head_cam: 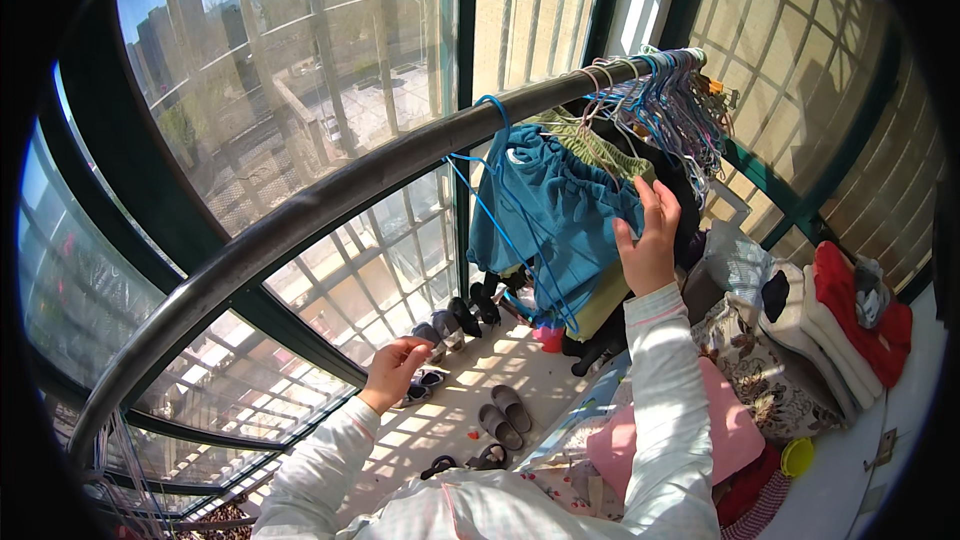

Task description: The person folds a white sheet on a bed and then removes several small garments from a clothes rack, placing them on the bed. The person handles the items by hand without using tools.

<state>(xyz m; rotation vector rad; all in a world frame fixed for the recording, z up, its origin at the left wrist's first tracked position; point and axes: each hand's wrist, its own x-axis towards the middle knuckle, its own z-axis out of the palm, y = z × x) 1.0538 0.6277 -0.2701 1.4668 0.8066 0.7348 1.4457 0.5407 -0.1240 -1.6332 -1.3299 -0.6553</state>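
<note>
My right hand (651, 236) is raised beside teal cloth shorts (555, 202) that hang from the metal rail. Its fingers are apart, and the fingertips are at the shorts' right edge; contact is unclear. Lower down, my left hand (397, 371) is in the air above the floor with loosely curled fingers, and I see nothing in it. A blue wire hanger (504, 120) is hooked over the rail, its frame hanging in front of the shorts. Behind them hangs a light green garment (592, 142) with an elastic waist, on pale hangers.
The curved metal rail (360, 154) crosses before barred windows (330, 45). Many hangers (675, 105) crowd its far end. Slippers (504, 416) and several shoes (450, 330) stand on the floor. At right lie a pink cloth (724, 427), a patterned cushion (765, 367) and a red garment (847, 315).
</note>
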